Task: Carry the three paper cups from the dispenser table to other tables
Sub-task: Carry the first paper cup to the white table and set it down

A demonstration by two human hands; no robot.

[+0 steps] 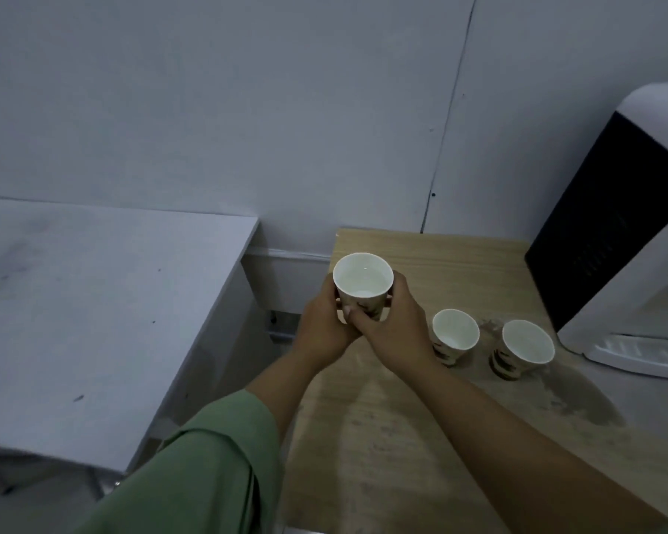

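A white paper cup (362, 280) with a brown print and clear liquid inside is raised above the left edge of the wooden dispenser table (421, 418). My left hand (323, 325) and my right hand (392, 327) both wrap around its lower half. Two more paper cups stand upright on the wooden table to the right: one (455, 335) just beside my right wrist, the other (527, 346) nearer the dispenser. My right forearm hides part of the nearer cup's base.
A white and black water dispenser (629, 240) with a drip tray stands at the right end of the wooden table. A white table (93, 302) lies to the left, across a narrow gap. A grey wall runs behind both. A damp patch darkens the wood near the cups.
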